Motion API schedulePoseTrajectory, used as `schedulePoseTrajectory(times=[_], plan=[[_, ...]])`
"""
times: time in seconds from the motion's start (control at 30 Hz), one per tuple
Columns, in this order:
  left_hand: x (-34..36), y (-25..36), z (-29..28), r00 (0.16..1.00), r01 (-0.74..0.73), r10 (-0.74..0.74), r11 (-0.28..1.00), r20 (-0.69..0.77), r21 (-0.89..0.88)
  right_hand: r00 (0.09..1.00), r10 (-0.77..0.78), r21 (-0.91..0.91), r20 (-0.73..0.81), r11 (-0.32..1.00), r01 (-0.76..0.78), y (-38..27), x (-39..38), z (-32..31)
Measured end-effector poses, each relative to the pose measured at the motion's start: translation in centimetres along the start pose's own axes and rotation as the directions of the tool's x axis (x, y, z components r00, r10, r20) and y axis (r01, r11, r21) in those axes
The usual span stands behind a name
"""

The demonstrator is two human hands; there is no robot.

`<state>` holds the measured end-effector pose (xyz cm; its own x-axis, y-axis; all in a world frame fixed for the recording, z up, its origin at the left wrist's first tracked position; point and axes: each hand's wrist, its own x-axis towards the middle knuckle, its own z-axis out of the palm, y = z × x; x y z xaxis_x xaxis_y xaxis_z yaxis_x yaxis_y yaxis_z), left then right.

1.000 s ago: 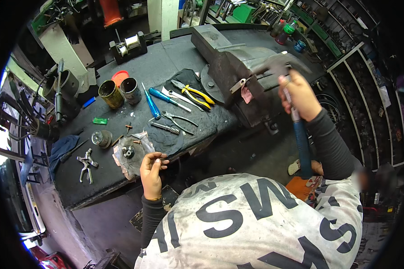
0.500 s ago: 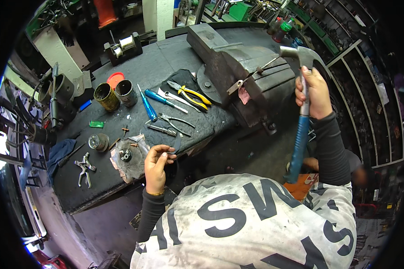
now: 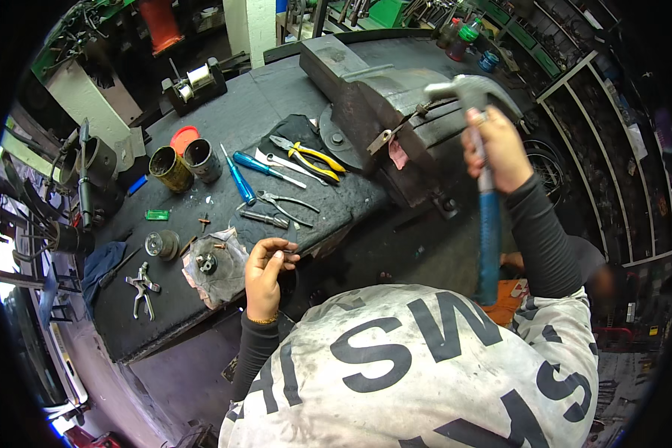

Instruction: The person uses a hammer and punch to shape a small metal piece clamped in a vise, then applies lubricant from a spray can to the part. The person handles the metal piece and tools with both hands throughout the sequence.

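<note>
- While the right hand (image 3: 498, 149) wraps around the hammer (image 3: 489, 243) just below its head, that head hangs near the vise (image 3: 362, 113) on the desk (image 3: 265, 93).
- The left hand (image 3: 265, 280) is half curled by the desk's edge; whether its fingertips pinch anything, I cannot tell.
- Yellow-handled pliers (image 3: 297, 148) lie left of the vise.

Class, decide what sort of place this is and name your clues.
Probably a repair workshop: a heavy vise on a dark workbench, yellow-handled pliers lying near it, and a claw hammer in the person's right hand.
</note>
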<state>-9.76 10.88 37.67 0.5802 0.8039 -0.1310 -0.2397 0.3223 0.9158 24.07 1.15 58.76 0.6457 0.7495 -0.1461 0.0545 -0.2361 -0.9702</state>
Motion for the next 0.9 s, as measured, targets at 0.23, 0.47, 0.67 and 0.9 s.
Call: schedulePoseTrajectory(times=[0.23,0.47,0.67,0.9], plan=[[0.3,0.0,0.6,1.0,0.009,-0.009,1.0,0.006,-0.016,0.972,0.152,-0.261,0.18,0.96,-0.102,1.3,-1.3,2.6],[0.4,0.1,0.7,1.0,0.005,-0.005,0.999,0.015,-0.039,0.976,-0.167,0.009,-0.137,0.985,0.17,-0.6,-0.4,-0.1],[0.1,0.5,0.7,1.0,-0.003,0.003,1.0,0.014,-0.03,0.995,-0.095,0.081,-0.041,0.992,0.098,-1.0,0.1,-2.4],[0.5,0.6,0.7,1.0,0.006,-0.005,1.0,0.031,-0.017,0.999,-0.006,-0.05,0.049,0.999,0.008,0.9,-0.9,1.7]])
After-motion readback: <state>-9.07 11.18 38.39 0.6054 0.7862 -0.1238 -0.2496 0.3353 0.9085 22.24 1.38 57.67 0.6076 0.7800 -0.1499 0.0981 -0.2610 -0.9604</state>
